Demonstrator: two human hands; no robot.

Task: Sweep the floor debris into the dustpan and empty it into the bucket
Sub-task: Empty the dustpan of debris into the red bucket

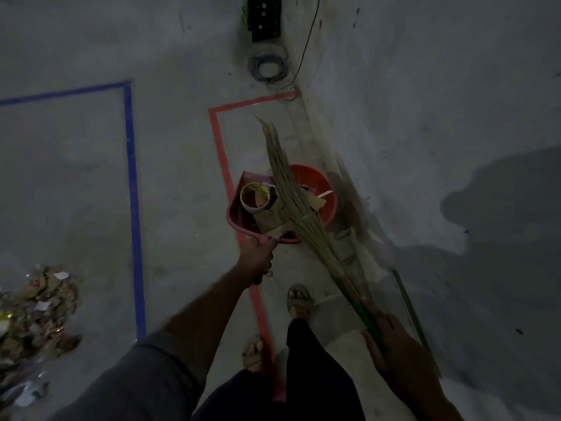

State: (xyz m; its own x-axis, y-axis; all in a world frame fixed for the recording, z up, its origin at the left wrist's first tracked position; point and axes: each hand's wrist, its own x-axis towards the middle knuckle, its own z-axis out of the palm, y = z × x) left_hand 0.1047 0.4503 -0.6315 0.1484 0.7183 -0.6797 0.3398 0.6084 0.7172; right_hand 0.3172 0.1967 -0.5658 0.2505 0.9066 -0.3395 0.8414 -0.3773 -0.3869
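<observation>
Broom [291,202] slants over bucket [326,189], bristles away — right hand [391,350] fingers wrap handle; left hand [258,259] grips dustpan [239,214].

near half of bucket [326,192] hidden behind dustpan [239,217] and broom [291,202]. dustpan handle buried in left hand [258,258]. debris pile [36,314] cut off by left edge. black box [263,18] cropped at far edge. bucket contents too dim to tell.
</observation>
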